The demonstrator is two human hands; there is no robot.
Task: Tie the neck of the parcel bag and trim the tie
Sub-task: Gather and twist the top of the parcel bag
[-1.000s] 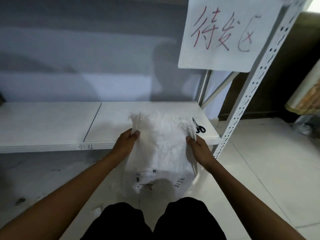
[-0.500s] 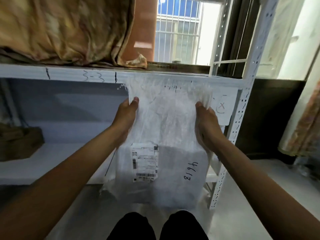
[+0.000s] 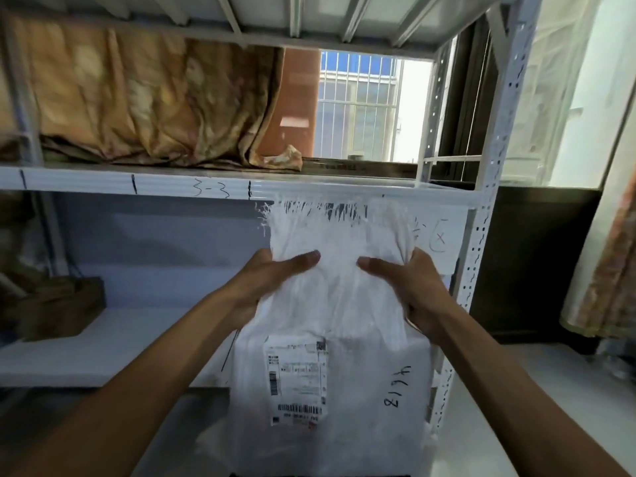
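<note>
A white woven parcel bag [image 3: 330, 390] hangs upright in front of the shelving, with a shipping label [image 3: 296, 380] on its front and black handwritten digits at the right. Its frayed open top [image 3: 330, 218] stands above my hands. My left hand [image 3: 272, 273] grips the neck from the left, thumb across the front. My right hand [image 3: 409, 287] grips it from the right, fingers pressing the fabric inward. The neck is bunched between both hands. No tie or scissors show in this view.
A white metal shelf rack [image 3: 481, 235] stands behind the bag, its beam marked "3-3" [image 3: 210, 190]. Brown patterned cloth [image 3: 148, 98] lies on the upper shelf. A dark box [image 3: 55, 304] sits on the lower shelf at left. A barred window [image 3: 358, 105] is behind.
The bag was lifted from the low shelf up to chest height as my view rose. My hands slid from the bag's outer edges inward, gathering the neck.
</note>
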